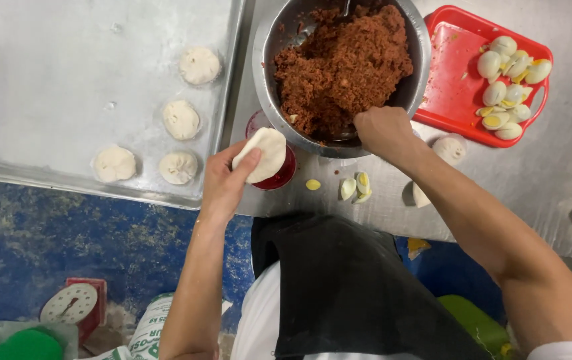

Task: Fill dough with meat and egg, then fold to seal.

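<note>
Steel worktop (532, 180) fills the upper frame, with a metal tray (46, 87) at upper left carrying four closed dough buns (180, 119). At centre, the left hand (222, 183) cups a flat dough round (262, 153) over a small red cup (284, 172). The right hand (382, 130) is closed at the lower rim of a metal bowl (266, 80) of reddish-brown filling (346, 63), its fingers hidden; a red tray (452, 87) of egg wedges (509, 87) sits at upper right.

Dough disc (262, 153): pale cream
Filling (342, 63): reddish brown
Bowl (266, 73): silver
Tray (456, 87): red
Egg wedges (509, 87): white, yellow
</note>
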